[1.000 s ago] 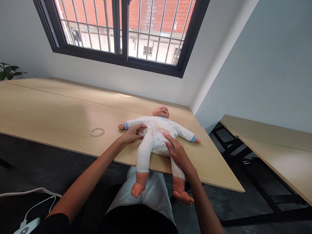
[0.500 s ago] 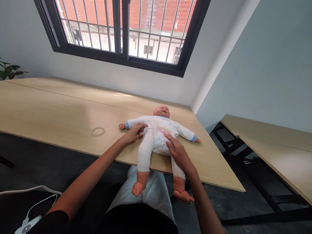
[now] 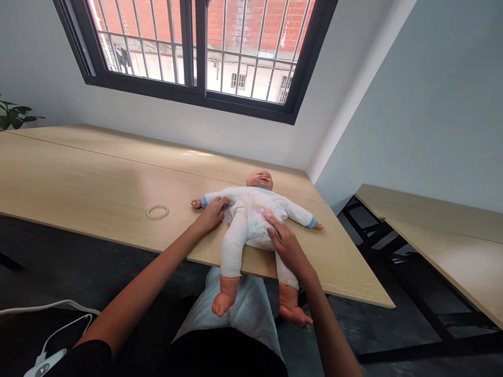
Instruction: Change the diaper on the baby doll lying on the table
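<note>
From the head camera we look down on a baby doll (image 3: 260, 179) lying on its back on a light wood table (image 3: 118, 178), its legs hanging over the near edge. Our left hand (image 3: 210, 217) rests on the left side of the doll's white suit (image 3: 255, 235), fingers curled; we cannot tell whether it grips the cloth. Our right hand (image 3: 285, 246) lies open across the belly and upper leg, fingers spread. A pearl bracelet (image 3: 157, 211) lies on the table left of the doll. A pale quilted cloth (image 3: 231, 309) shows below the near edge, between the doll's feet. At near left, a white cable (image 3: 58, 302) runs beside a small white device (image 3: 44, 362).
</note>
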Demonstrator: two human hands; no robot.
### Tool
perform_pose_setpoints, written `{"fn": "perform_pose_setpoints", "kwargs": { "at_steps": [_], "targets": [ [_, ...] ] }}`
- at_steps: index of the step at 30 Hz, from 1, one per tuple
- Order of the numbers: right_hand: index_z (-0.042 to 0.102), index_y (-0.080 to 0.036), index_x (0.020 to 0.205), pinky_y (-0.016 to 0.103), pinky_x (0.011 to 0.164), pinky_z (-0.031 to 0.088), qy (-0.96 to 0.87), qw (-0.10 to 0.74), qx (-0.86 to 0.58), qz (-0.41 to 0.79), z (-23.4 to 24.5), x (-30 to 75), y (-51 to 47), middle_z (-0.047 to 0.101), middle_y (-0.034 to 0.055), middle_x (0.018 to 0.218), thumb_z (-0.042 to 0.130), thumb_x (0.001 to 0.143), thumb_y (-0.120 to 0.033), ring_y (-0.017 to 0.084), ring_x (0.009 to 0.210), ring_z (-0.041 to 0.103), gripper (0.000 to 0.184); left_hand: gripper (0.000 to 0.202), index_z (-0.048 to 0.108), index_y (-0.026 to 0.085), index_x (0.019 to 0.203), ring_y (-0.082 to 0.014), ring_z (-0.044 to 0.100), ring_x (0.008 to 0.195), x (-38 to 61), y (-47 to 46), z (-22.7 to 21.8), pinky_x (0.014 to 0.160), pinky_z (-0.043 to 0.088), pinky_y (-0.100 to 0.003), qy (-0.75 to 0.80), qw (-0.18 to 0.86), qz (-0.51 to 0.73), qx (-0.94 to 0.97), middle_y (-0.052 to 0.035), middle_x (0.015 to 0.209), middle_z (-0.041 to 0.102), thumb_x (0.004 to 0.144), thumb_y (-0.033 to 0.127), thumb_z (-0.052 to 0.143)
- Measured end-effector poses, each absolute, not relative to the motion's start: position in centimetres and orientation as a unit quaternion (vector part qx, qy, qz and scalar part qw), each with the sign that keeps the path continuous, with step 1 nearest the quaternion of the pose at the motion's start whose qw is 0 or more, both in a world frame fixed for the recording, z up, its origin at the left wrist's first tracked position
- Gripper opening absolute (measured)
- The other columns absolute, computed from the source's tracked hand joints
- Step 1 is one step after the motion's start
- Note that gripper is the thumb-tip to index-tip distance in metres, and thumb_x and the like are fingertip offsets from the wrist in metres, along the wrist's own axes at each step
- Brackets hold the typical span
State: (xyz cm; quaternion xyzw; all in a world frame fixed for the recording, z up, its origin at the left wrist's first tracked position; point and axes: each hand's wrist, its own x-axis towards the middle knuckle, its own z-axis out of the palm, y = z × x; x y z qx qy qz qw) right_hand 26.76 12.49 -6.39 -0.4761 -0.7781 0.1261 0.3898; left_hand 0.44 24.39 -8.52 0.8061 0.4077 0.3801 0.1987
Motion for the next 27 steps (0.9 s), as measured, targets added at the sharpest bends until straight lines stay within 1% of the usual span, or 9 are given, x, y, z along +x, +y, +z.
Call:
{"fn": "perform_pose_setpoints", "kwargs": {
  "at_steps": [2,5,8,12,15,18,21,24,27],
  "targets": [
    [0.051,-0.021,0.144,0.051,0.120,0.028,-0.779,0.388,-0.476,0.125,-6.4,26.8,12.5,0.049,0.0083,0.147,0.037,0.103,-0.048,0.027,0.141,0.040,0.051,0.038,0.061,0.017,0.095,-0.0225,0.056,0.091,0.6,24.3,-8.5,0.089,0.046,-0.036,0.421,0.190,0.377,0.803,-0.0061,0.096,0.058,0.068,-0.002,0.042],
    [0.051,-0.022,0.144,0.051,0.120,0.027,-0.780,0.389,-0.475,0.123,-6.5,26.7,12.6,0.049,0.0081,0.147,0.037,0.103,-0.047,0.027,0.141,0.040,0.050,0.018,0.055,0.019,0.075,-0.0229,0.056,0.083,0.8,24.2,-8.5,0.084,0.045,-0.036,0.441,0.182,0.378,0.793,-0.0059,0.085,0.058,0.072,0.003,0.049],
    [0.054,-0.021,0.141,0.051,0.120,0.027,-0.782,0.387,-0.473,0.122,-6.6,26.7,12.6,0.052,0.0080,0.145,0.036,0.103,-0.044,0.027,0.140,0.041,0.048,0.016,0.048,0.021,0.067,-0.0235,0.056,0.079,0.6,24.1,-8.2,0.081,0.043,-0.036,0.464,0.174,0.395,0.774,-0.0054,0.076,0.056,0.078,0.010,0.052],
    [0.057,-0.019,0.137,0.054,0.119,0.026,-0.790,0.361,-0.486,0.100,-5.9,26.6,12.5,0.055,0.0089,0.142,0.033,0.104,-0.038,0.027,0.138,0.044,0.045,0.014,0.044,0.022,0.074,-0.0238,0.057,0.077,0.4,23.8,-7.6,0.082,0.043,-0.039,0.499,0.153,0.463,0.716,-0.0044,0.076,0.056,0.089,0.022,0.046],
    [0.057,-0.019,0.136,0.058,0.119,0.024,-0.811,0.315,-0.490,0.056,-4.4,26.0,13.1,0.055,0.0090,0.141,0.035,0.103,-0.035,0.027,0.136,0.046,0.043,0.014,0.042,0.022,0.082,-0.0211,0.058,0.073,0.8,23.4,-7.1,0.079,0.045,-0.036,0.500,0.151,0.509,0.684,-0.0023,0.077,0.057,0.094,0.030,0.042],
    [0.053,-0.019,0.141,0.057,0.121,0.019,-0.854,0.242,-0.460,0.014,-2.8,24.4,14.7,0.046,0.0080,0.150,0.043,0.102,-0.037,0.026,0.141,0.039,0.045,0.017,0.041,0.023,0.085,-0.0192,0.060,0.073,1.5,22.9,-6.8,0.073,0.047,-0.032,0.472,0.165,0.532,0.683,-0.0007,0.078,0.057,0.095,0.036,0.041],
    [0.049,-0.016,0.144,0.058,0.121,0.017,-0.887,0.144,-0.439,0.009,-1.9,21.8,17.1,0.039,0.0084,0.154,0.041,0.104,-0.037,0.027,0.145,0.032,0.046,0.019,0.042,0.023,0.086,-0.0185,0.063,0.077,1.9,22.4,-6.6,0.073,0.050,-0.031,0.440,0.176,0.543,0.693,-0.0005,0.080,0.058,0.097,0.038,0.040],
    [0.054,-0.011,0.138,0.060,0.120,0.017,-0.888,0.086,-0.451,0.017,-1.9,19.3,19.1,0.044,0.0133,0.150,0.036,0.105,-0.031,0.029,0.144,0.034,0.042,0.019,0.043,0.023,0.087,-0.0178,0.063,0.079,1.9,22.1,-6.5,0.076,0.051,-0.031,0.414,0.176,0.547,0.706,-0.0013,0.083,0.059,0.097,0.039,0.041],
    [0.060,-0.003,0.125,0.060,0.121,0.013,-0.879,0.100,-0.465,0.034,-2.2,17.9,20.0,0.053,0.0215,0.140,0.041,0.103,-0.026,0.031,0.142,0.036,0.037,0.019,0.044,0.022,0.087,-0.0174,0.061,0.079,2.1,21.8,-6.4,0.077,0.050,-0.030,0.388,0.173,0.542,0.725,-0.0014,0.082,0.059,0.097,0.039,0.043]
  ]
}}
